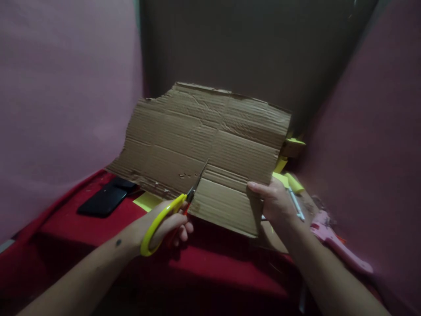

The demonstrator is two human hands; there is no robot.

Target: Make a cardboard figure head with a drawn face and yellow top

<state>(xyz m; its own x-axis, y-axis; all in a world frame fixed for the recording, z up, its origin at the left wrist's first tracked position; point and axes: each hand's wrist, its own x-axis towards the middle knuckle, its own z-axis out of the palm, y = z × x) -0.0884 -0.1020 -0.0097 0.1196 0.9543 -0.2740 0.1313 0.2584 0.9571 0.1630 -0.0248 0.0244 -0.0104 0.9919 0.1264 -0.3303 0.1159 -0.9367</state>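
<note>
A large sheet of brown cardboard [204,127] is held up at a tilt over the red-covered table, with ragged edges at its left side. My left hand [171,221] is closed around scissors [161,224] with a yellow handle and some red by the grip. Their blades straddle the sheet from its near edge, one blade lying over the upper face, along a cut line. My right hand [274,197] grips the cardboard at its right edge, thumb on top; the other fingers are hidden beneath it.
On the red cloth [66,230] at left lies a black phone [103,199], near a yellow paper [147,201]. To the right are a pink glue gun [340,243], a white stick [296,204] and yellow paper pieces [294,183]. Pink sheets [66,79] hang on both sides.
</note>
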